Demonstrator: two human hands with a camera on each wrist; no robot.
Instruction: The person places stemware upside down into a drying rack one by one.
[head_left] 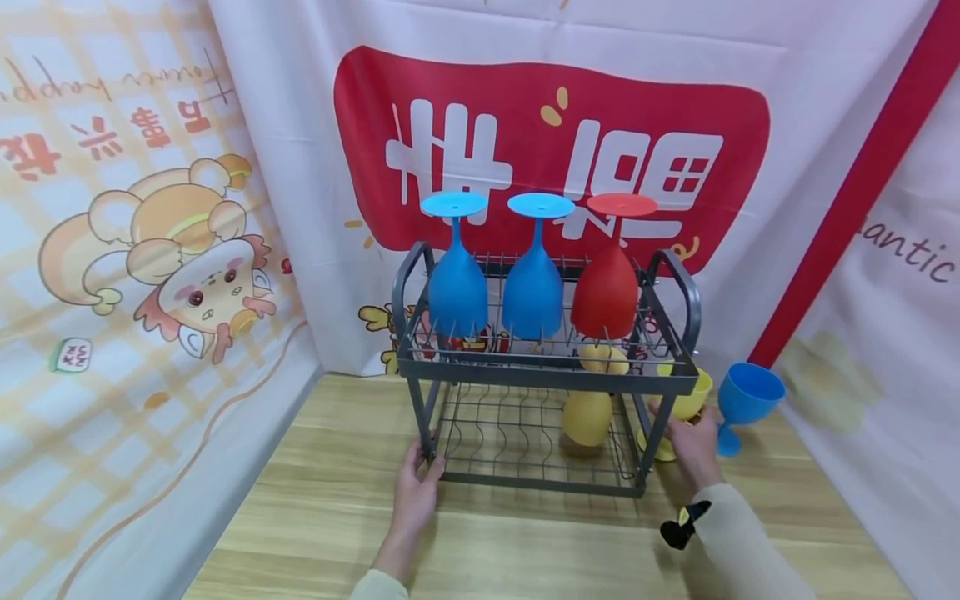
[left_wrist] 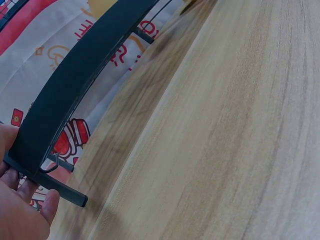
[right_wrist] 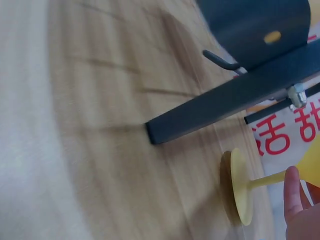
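A dark grey two-tier dish rack (head_left: 547,382) stands on the wooden table. My left hand (head_left: 415,490) holds the rack's lower front-left corner, thumb and fingers around the leg in the left wrist view. Beside the right side of the rack, my right hand (head_left: 696,442) grips an upright yellow goblet (head_left: 692,395). Its fingers lie at the lower bowl, just above the stem (right_wrist: 267,180). The goblet's round foot is at the tabletop, partly behind the rack's leg in the head view.
Upside down on the top tier are two blue goblets (head_left: 457,292) and a red goblet (head_left: 604,296). Another yellow goblet (head_left: 587,418) sits inverted on the lower tier. A blue goblet (head_left: 752,392) stands upright at the far right. Printed cloths (head_left: 285,125) hang around the table (head_left: 322,533).
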